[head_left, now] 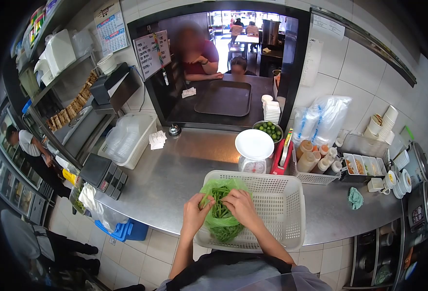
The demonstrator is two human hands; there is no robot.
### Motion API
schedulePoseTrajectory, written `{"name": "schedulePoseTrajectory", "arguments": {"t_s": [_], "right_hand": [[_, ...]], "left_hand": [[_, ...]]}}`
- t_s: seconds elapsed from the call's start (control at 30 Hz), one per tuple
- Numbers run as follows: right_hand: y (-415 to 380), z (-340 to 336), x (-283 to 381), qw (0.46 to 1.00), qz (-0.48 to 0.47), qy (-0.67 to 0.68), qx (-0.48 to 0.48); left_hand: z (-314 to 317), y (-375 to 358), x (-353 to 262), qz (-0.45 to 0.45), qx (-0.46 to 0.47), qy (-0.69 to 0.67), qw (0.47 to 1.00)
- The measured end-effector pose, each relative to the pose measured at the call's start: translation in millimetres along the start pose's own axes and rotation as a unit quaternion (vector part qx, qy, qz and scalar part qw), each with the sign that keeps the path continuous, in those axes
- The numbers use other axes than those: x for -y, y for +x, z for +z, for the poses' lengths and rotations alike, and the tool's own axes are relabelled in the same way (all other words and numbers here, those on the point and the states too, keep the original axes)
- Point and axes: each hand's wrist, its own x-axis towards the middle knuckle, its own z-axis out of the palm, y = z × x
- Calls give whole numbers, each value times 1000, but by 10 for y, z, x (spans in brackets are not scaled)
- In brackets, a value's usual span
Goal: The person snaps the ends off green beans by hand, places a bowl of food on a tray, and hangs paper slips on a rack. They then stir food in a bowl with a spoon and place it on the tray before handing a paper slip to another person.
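Note:
A green plastic bag [223, 229] of long green vegetables [220, 206] rests in the left part of a white perforated basket [283, 208], its mouth open toward the top. My left hand [197, 212] pinches the bag's left edge with closed fingers. On the other side, my right hand [239, 205] has its fingers bent together over the vegetables and the bag's right edge; what exactly they hold is too small to make out. Just behind the basket stands a scale with a white plate [255, 144], next to a red tape dispenser [283, 154].
Sauce bottles [308, 161] fill a basket at the right, near a green cloth [355, 198]. A bowl of green limes [268, 130] stands by the window. Plastic containers [126, 140] and black drawers [103, 175] are at the left. People stand beyond the window and at the far left.

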Motion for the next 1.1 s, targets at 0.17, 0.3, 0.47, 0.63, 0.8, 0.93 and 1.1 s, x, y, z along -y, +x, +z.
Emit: {"name": "schedulePoseTrajectory", "arguments": {"t_s": [0.17,0.3,0.47,0.63,0.8,0.93,1.1], "right_hand": [[68,-78,225,990,29,117,-68],[72,-151,288,979,1,190,-79],[129,-202,348,958,62,265,-86],[-24,38,60,963,120,240,27],[-79,92,-32,957,134,253,37],[-56,20,-52,971,133,193,47],[-15,-50,5,977,86,190,-34]], "left_hand": [[16,6,6,-24,24,-54,998],[145,10,141,73,35,-115,990],[146,4,-4,58,-15,-142,988],[128,21,27,57,-76,-176,980],[141,48,118,54,-124,-205,969],[158,48,184,25,-139,-255,956],[126,43,263,-91,-135,-378,911]]}}
